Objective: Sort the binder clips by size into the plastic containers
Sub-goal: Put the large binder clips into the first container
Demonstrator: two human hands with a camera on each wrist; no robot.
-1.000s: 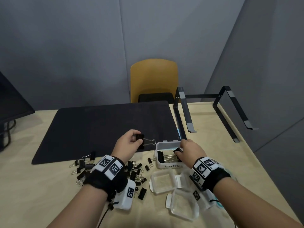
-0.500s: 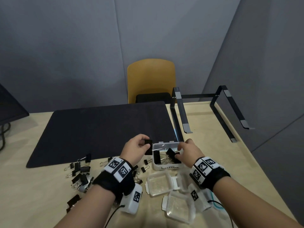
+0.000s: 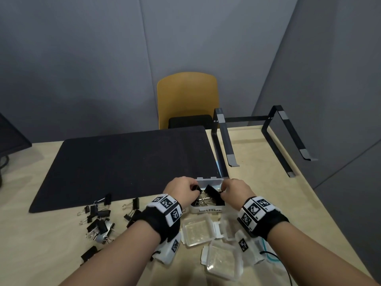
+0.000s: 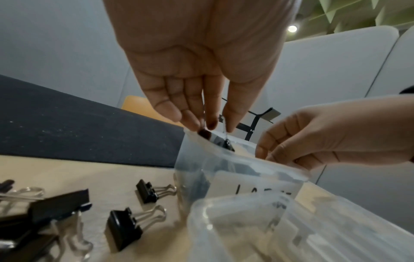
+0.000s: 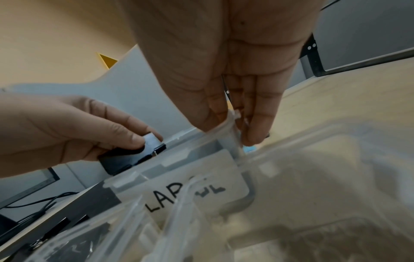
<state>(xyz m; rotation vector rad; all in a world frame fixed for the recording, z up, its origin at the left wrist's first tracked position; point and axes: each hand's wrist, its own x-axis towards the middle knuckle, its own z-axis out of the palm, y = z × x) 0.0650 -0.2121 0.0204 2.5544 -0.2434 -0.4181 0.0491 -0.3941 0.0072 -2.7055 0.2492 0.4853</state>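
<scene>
A clear plastic container labelled "LARGE" stands at the black mat's near right corner with several large black binder clips inside. My left hand pinches a black binder clip at the container's left rim; in the left wrist view the clip dips just inside the rim. My right hand pinches the container's right corner wall between thumb and fingers. Several loose clips of mixed sizes lie on the table to the left.
Two empty clear containers lie open in front of the labelled one. A black mat covers the table's middle, and a black metal stand sits to the right. A yellow chair stands behind the table.
My left hand carried the clip rightward and down to the container's left rim. My right hand shifted from the clips inside the container to its right corner.
</scene>
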